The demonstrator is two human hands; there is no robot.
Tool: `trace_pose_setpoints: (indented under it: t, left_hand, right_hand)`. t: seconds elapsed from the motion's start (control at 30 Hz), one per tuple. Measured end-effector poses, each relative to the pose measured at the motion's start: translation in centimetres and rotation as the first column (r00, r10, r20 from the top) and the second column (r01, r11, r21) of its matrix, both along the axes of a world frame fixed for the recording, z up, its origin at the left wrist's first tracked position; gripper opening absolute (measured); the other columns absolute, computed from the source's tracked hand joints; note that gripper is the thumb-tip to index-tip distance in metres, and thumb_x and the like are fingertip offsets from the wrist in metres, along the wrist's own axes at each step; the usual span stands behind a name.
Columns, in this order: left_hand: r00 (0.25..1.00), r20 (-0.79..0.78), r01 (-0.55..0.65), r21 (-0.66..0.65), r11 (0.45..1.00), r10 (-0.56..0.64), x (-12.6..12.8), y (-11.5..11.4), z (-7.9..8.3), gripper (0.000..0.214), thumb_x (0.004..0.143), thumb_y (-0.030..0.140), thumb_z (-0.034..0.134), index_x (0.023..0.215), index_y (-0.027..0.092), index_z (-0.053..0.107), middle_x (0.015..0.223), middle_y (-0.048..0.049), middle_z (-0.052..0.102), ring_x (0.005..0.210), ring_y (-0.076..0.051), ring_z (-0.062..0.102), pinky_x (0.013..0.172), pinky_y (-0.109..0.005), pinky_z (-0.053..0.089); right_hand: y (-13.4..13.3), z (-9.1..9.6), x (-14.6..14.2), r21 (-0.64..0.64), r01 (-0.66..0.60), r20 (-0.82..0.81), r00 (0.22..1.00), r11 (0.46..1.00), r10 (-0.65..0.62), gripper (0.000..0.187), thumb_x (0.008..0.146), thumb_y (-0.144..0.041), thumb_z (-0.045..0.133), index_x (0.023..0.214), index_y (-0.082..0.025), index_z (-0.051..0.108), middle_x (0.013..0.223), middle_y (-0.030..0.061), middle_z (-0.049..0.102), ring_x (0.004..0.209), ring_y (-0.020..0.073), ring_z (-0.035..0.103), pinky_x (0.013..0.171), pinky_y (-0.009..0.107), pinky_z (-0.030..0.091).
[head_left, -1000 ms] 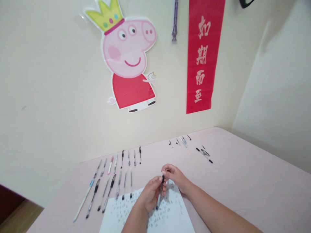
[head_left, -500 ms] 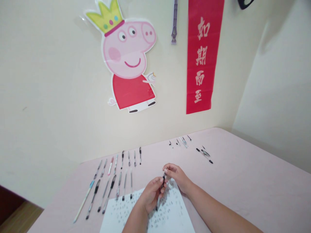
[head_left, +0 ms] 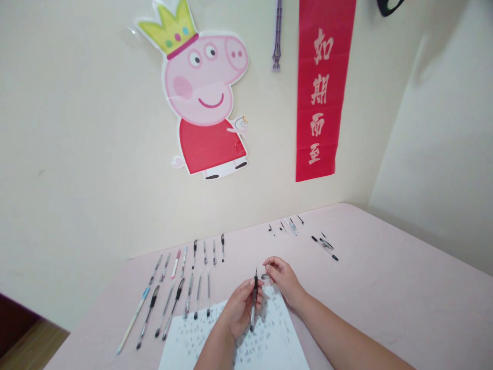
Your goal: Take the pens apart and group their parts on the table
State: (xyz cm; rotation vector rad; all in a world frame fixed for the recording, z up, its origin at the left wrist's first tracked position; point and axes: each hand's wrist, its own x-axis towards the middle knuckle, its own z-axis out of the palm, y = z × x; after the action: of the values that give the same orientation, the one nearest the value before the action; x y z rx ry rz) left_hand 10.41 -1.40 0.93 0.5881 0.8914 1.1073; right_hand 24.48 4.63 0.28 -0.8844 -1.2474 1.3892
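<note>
1. In the head view, the left hand (head_left: 241,307) grasps a black gel pen (head_left: 253,311) around its barrel, thumb against the fingers; the pen hangs over the written sheet (head_left: 173,354), its thin point aimed toward the table's (head_left: 370,293) far edge.
2. Grip the barrel low, as here, so the point stands free and nothing presses on it.
3. The right hand (head_left: 284,278) is closed in a pinch just to the right of the point, apart from it. What the fingertips grasp is too small to tell; a small dark-and-clear piece (head_left: 264,276) shows just below them, and whether it is held I cannot tell.
4. Small parts call for a light pinch, best done low over the table so that a slip costs little.
5. Line work up along the pen's axis; a sideways push could bend the fine point.
6. Elbows should stay clear of the pens in two rows (head_left: 132,321) toward the table's left edge, and the small pen parts (head_left: 293,227) by its far edge.
</note>
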Motion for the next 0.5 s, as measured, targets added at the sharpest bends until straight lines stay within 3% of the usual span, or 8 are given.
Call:
trace_pose_setpoints:
  t: [0.27, 0.5]
  left_hand:
    - [0.999, 0.016, 0.033, 0.041, 0.999, -0.034, 0.05, 0.08, -0.38, 0.027, 0.072, 0.035, 0.068, 0.081, 0.009, 0.065, 0.064, -0.0018, 0.057, 0.054, -0.007, 0.051, 0.055, -0.019, 0.044]
    - [0.998, -0.031, 0.057, 0.059, 0.997, -0.055, 0.33, -0.12, -0.07, 0.029, 0.07, 0.037, 0.07, 0.078, 0.009, 0.066, 0.066, -0.0024, 0.056, 0.054, -0.007, 0.05, 0.056, -0.02, 0.042]
  right_hand:
    - [-0.7, 0.53, -0.4, -0.084, -0.193, -0.012, 0.981, 0.978, 0.192, 0.028, 0.069, -0.042, 0.064, 0.078, -0.016, 0.063, 0.053, -0.005, 0.05, 0.045, 0.0075, 0.038, 0.046, 0.022, 0.028]
    - [-0.83, 0.86, -0.33, -0.095, -0.2, -0.031, 0.98, 0.975, 0.198, 0.033, 0.064, -0.049, 0.068, 0.067, -0.017, 0.058, 0.045, -0.0067, 0.045, 0.041, 0.0074, 0.032, 0.044, 0.022, 0.022]
